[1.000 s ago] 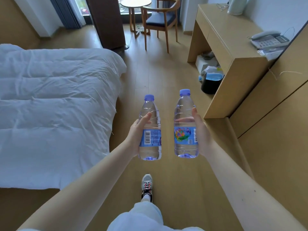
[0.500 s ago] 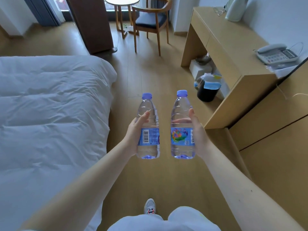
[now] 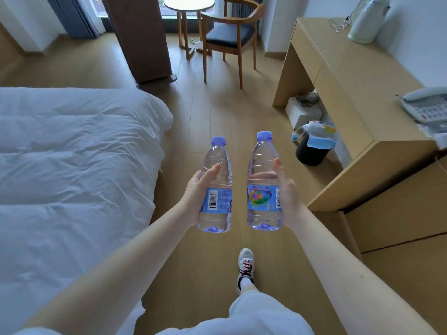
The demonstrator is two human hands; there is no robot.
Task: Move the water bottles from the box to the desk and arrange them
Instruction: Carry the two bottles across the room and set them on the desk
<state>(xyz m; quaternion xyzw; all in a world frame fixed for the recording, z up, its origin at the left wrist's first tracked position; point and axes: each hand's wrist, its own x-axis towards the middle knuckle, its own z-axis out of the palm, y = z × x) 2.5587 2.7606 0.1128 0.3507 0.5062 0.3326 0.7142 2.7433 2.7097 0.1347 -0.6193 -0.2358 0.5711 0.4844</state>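
Two clear water bottles with blue caps and blue labels are held upright in front of me, over the wooden floor. My left hand [image 3: 197, 192] grips the left bottle [image 3: 217, 165] around its middle, barcode facing me. My right hand [image 3: 287, 192] grips the right bottle [image 3: 262, 160], whose label shows a colourful picture. The light wooden desk [image 3: 350, 76] stands ahead to the right against the wall. The box is not in view.
On the desk stand a pale kettle [image 3: 367, 18] and a telephone [image 3: 428, 105]. Under it are a black bin [image 3: 312, 151] and a white box [image 3: 302, 114]. A white bed [image 3: 72, 153] fills the left. A wooden chair [image 3: 232, 37] and round table [image 3: 188, 3] stand far ahead.
I have walked forward between the bed and the desk; the desk, chair and bin have come closer. Both hands still hold their bottles in the same way.
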